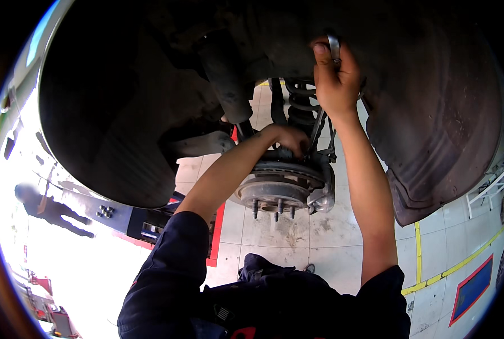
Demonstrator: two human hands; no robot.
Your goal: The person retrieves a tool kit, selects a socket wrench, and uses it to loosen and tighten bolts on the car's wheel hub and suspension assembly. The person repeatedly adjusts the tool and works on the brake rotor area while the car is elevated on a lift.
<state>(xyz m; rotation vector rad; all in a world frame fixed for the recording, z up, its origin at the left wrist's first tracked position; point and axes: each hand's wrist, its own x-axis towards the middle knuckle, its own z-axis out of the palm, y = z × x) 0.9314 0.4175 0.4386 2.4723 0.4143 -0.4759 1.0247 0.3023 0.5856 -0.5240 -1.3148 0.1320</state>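
My right hand (336, 87) is raised inside the wheel arch, its fingers closed around a shiny metal wrench (334, 47). Below that fist a slim metal bar (318, 125) slants down toward my left hand; whether it belongs to the wrench I cannot tell. My left hand (291, 139) is curled just behind the top of the brake disc (274, 192), near the foot of the black coil spring (303, 104). Its fingertips are in shadow, and what they grip does not show. Several wheel studs (276, 210) stick out from the hub toward me.
Dark wheel-arch liners (444, 135) curve around both arms. A shock absorber (223, 79) and a suspension arm (198, 145) lie left of the brake. A tool cart (144, 223) stands at left, and another person (51, 209) is farther off. Yellow lines (433, 278) mark the tiled floor.
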